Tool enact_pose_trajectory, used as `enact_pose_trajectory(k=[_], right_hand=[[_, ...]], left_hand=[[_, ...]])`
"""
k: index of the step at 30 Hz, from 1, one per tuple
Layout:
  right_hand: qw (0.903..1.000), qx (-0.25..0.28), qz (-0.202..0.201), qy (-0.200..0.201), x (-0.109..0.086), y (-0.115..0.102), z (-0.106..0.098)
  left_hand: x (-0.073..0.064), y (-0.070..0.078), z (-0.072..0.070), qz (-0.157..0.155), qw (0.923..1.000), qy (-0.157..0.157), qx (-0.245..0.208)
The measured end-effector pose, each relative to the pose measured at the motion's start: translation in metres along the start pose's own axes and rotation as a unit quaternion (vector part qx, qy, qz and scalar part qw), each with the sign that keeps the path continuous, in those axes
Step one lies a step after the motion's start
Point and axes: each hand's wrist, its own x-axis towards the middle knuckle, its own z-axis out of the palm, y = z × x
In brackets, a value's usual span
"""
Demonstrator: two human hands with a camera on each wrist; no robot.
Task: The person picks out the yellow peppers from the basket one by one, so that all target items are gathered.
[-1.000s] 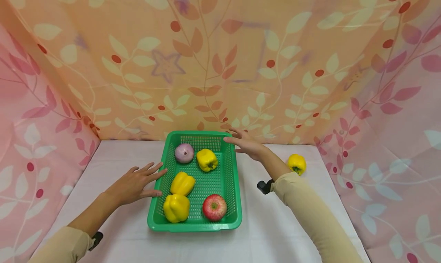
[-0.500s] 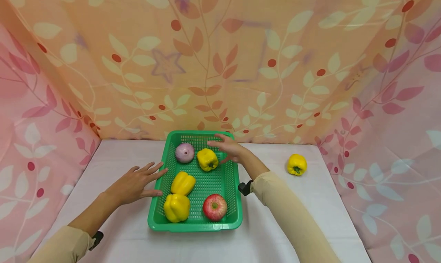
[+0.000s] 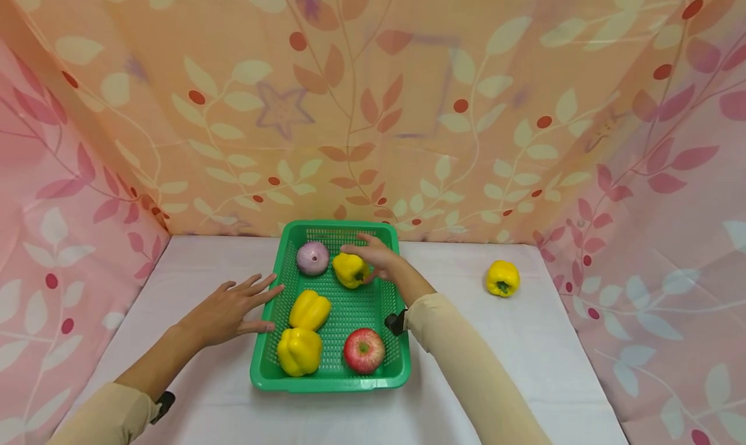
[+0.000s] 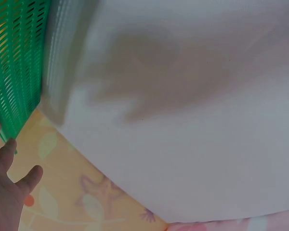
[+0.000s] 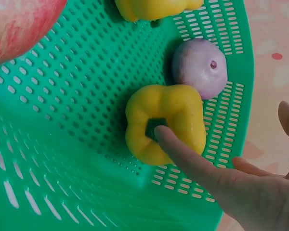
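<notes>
My right hand (image 3: 381, 259) reaches over the far right part of the green basket (image 3: 329, 385), fingers spread above a yellow bell pepper (image 3: 348, 271). In the right wrist view its thumb (image 5: 183, 153) overlaps the green stem of that bell pepper (image 5: 166, 108), while the other fingers stand apart from it. A purple onion (image 3: 313, 258) lies just left of this pepper. My left hand (image 3: 230, 310) is at the basket's left side with straight, spread fingers, the fingertips right at the rim; the left wrist view has part of it (image 4: 9, 178) beside the basket wall.
Inside the basket, two more yellow bell peppers, one farther (image 3: 309, 311) and one nearer (image 3: 300, 352), lie on the left, with a red apple (image 3: 364, 350) at the near right. Another bell pepper (image 3: 502, 278) rests on the white tablecloth (image 3: 466, 348) to the right. Patterned curtains (image 3: 373, 108) surround the table.
My right hand has moved left and slightly nearer, from beyond the basket's right rim to over the far bell pepper inside. My left hand has stayed in place.
</notes>
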Motion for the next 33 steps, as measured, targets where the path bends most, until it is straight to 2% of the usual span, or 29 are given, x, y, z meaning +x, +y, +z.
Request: enact_pose_trajectory(k=[11, 19, 26, 33], right_hand=[[0.9974, -0.068, 0.001, 0.025, 0.007, 0.008, 0.003], [0.9923, -0.118, 0.010, 0.038, 0.014, 0.017, 0.009], [0.9939, -0.105, 0.006, 0.032, 0.019, 0.021, 0.012], [0.9950, -0.096, 0.004, 0.029, 0.022, 0.024, 0.011]], left_hand=[[0.000, 0.000, -0.001, -0.001, 0.9999, 0.005, -0.009], [0.000, -0.002, 0.002, -0.007, 0.9999, -0.002, -0.011], [0.000, 0.000, 0.001, -0.003, 0.9999, 0.011, -0.012], [0.000, -0.001, 0.002, -0.008, 0.9999, 0.002, -0.012]])
